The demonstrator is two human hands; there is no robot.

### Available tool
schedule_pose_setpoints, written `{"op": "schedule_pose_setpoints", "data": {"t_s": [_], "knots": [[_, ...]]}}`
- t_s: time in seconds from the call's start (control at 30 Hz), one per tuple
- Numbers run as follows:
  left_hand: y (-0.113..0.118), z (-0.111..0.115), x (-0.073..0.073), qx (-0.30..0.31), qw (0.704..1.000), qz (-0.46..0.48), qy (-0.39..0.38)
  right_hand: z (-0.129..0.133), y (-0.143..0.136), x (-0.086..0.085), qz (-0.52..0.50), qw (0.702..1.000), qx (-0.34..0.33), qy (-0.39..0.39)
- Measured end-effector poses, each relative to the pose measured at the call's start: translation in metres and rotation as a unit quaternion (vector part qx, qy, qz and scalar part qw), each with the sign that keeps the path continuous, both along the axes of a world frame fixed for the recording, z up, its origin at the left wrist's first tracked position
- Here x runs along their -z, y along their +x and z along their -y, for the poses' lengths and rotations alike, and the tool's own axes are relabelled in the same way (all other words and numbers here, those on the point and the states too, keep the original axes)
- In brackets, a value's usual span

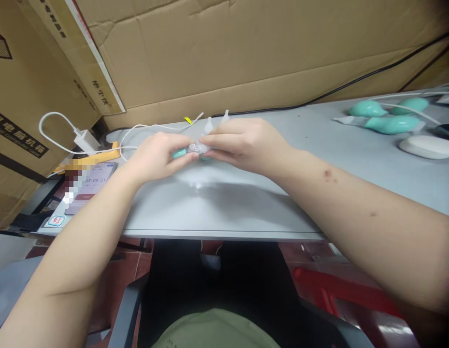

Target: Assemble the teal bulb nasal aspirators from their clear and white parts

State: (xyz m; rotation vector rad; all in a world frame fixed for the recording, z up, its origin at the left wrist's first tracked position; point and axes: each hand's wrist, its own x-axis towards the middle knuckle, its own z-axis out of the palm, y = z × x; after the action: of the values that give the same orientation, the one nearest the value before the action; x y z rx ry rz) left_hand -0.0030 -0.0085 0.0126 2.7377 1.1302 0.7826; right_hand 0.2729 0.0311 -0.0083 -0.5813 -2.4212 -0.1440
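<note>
Above the middle of the table, my left hand (155,154) is closed around a teal piece (179,153), mostly hidden by the fingers. From it a clear plastic part (194,147) reaches toward my right hand (248,145). My right fingertips pinch that clear part at its other end, so the two hands nearly meet there. A little teal also shows below the right fingers. Just behind the right hand, two translucent pointed tips (209,126) stick up; what they belong to is hidden.
Several teal bulbs (367,108), one with a clear tip, lie at the far right near a white rounded object (427,146). A phone (92,186), an orange power strip (88,162) and a white charger (87,141) are at left. Cardboard (246,53) walls the table's back edge.
</note>
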Motion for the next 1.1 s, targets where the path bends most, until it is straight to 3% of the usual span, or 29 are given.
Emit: {"op": "schedule_pose_setpoints", "data": {"t_s": [0.37,0.63,0.8,0.97,1.1], "knots": [[-0.003,-0.006,0.009,-0.026,0.994,-0.063,0.091,0.006,-0.003,-0.003,0.016,0.999,0.021,-0.026],[-0.003,-0.009,0.011,0.005,0.972,-0.132,0.193,0.005,-0.007,0.0,-0.007,0.989,-0.031,-0.143],[-0.002,-0.011,0.013,0.017,0.955,-0.159,0.248,0.005,-0.009,0.004,-0.015,0.985,-0.042,-0.164],[-0.004,-0.018,0.018,0.002,0.962,-0.13,0.24,0.006,-0.018,0.006,-0.067,0.985,-0.053,-0.151],[-0.004,-0.019,0.017,-0.017,0.99,-0.002,0.142,0.009,-0.023,0.002,-0.12,0.985,-0.002,-0.121]]}}
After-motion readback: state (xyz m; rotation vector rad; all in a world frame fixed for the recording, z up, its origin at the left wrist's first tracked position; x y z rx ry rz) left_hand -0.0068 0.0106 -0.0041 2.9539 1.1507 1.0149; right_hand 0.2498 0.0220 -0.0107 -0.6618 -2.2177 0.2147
